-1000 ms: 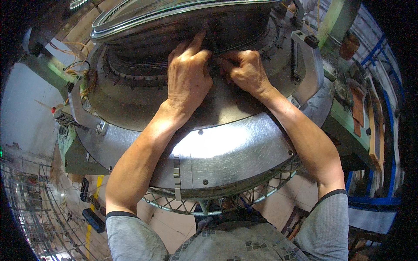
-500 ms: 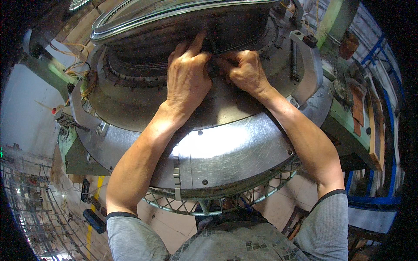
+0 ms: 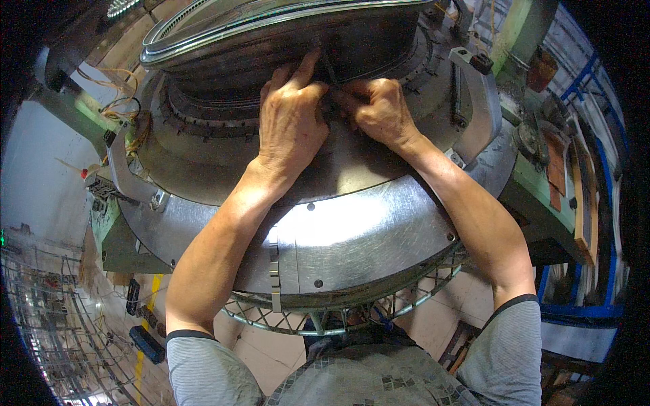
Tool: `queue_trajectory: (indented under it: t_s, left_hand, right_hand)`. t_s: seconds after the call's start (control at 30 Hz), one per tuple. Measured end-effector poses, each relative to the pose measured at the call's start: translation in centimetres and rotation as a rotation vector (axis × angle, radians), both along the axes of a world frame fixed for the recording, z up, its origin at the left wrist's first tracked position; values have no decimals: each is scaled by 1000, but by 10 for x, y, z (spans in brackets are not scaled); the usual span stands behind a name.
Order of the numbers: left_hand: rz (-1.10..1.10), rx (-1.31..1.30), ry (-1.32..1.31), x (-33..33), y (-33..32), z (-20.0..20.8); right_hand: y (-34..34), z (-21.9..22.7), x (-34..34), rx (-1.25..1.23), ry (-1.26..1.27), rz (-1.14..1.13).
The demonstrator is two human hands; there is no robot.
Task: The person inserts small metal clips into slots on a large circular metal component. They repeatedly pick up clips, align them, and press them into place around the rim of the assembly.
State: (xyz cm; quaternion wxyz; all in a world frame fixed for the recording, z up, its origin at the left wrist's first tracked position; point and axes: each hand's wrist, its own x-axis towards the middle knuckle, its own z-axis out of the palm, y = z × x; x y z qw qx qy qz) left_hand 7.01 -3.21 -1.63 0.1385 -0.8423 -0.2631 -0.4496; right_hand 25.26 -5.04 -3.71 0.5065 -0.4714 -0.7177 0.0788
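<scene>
Both my hands reach to the dark curved wall of a metal drum (image 3: 217,78) on a large round machine. My left hand (image 3: 291,122) rests against the wall with its index finger stretched upward and its thumb toward the right hand. Opposite it, my right hand (image 3: 382,115) is closed, its fingertips pinched together at the drum's foot. A thin, dark strip (image 3: 330,66) stands upright along the wall between the two hands. Its lower end meets the dark gap by my fingertips, so whatever the right fingers grip is hidden there.
A shiny metal ring plate (image 3: 365,210) curves below my forearms. Angled metal brackets (image 3: 484,101) rise at both sides, beside green machine legs (image 3: 511,34). Under the plate runs a green lattice ring (image 3: 413,298). Blue racking (image 3: 589,311) stands at the right.
My hands and arms stay nearly where they were. The thin strip between the hands shows a little more plainly, with a slight shift at its lower end.
</scene>
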Motion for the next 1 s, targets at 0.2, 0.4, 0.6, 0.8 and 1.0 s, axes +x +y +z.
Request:
queue_trajectory:
  t_s: [0.2,0.4,0.6,0.8,1.0]
  left_hand:
    - [4,-26,8,0,-1,0]
    - [16,-20,34,-1,-1,0]
    - [13,-44,53,-1,-3,1]
    - [44,-109,78,-2,-6,4]
    - [16,-104,75,-2,-5,5]
  right_hand:
    - [4,-3,4,25,-86,-24]
    - [4,-3,1,-19,3,-22]
    - [3,-2,4,5,-119,-39]
    - [2,-2,0,31,-47,-30]
    - [-1,1,-1,13,-7,-18]
